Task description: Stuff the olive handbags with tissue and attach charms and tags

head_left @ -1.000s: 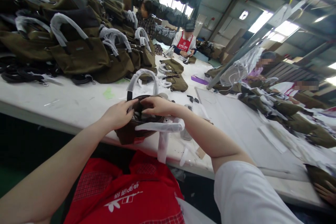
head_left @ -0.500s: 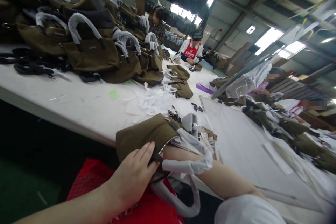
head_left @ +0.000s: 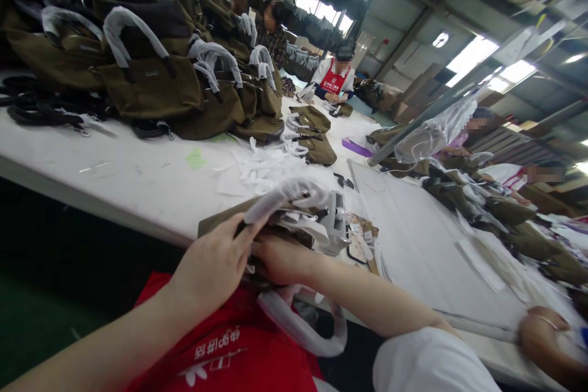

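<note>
At the near edge of the white worktable point(head_left: 151, 180), an olive handbag point(head_left: 221, 214) is gripped by the left hand point(head_left: 212, 262) at one handle's base, its handles point(head_left: 281, 193) already wrapped but its mouth left unclosed, pale sheets point(head_left: 307, 224) showing, while the right hand's point(head_left: 277, 260) grip, hidden inside, cannot be determined.

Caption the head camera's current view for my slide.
At a white table, the left grip holds an olive bag; the right grip is partly inside it, with piled bags beyond.
</note>
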{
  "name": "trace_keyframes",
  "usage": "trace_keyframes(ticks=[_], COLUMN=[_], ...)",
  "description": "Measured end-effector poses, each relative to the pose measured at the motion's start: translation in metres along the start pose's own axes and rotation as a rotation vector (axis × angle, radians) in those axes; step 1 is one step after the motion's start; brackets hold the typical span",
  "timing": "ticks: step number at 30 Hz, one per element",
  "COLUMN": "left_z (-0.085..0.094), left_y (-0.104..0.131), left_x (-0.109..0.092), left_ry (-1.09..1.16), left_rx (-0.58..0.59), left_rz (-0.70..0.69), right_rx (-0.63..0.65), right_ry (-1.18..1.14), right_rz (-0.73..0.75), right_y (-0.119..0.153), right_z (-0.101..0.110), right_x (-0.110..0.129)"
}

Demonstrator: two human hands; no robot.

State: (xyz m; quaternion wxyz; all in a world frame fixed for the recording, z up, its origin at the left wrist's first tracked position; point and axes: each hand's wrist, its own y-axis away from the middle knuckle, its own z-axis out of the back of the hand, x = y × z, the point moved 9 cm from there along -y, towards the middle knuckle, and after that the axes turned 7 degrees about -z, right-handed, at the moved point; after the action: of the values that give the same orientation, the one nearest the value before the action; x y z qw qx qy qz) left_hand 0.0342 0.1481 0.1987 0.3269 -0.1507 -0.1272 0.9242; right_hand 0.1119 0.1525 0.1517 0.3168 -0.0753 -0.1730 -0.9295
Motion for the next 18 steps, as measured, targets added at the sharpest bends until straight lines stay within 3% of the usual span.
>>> trace_keyframes(ticks=[4, 7, 9, 13, 15, 18], left_z=[-0.002, -0.006, -0.004, -0.004, -0.003, 0.005], left_y=[-0.019, -0.024, -0.025, -0.022, -0.021, -0.021], left_x=[0.058, 0.080, 0.085, 0.082, 0.085, 0.099], left_ry=[0.292, 0.418, 0.419, 0.479, 0.485, 0.398], left_rx=[0.090, 0.148, 0.149, 0.230, 0.251, 0.143], left_rz=[0.196, 0.250, 0.246, 0.169, 0.175, 0.285], right_rx=[-0.134, -0.355, -0.421, -0.250, -0.141, 0.036], right_ry=[0.001, -0.052, -0.076, -0.122, -0.127, -0.049], right_rz=[-0.022, -0.091, 0.008, 0.278, 0.317, 0.307], right_y=[-0.009, -0.013, -0.016, -0.022, -0.025, -0.027], right_z=[0.018, 0.048, 0.060, 0.044, 0.030, 0.007], right_x=[-0.007, -0.013, -0.004, 0.017, 0.019, 0.017])
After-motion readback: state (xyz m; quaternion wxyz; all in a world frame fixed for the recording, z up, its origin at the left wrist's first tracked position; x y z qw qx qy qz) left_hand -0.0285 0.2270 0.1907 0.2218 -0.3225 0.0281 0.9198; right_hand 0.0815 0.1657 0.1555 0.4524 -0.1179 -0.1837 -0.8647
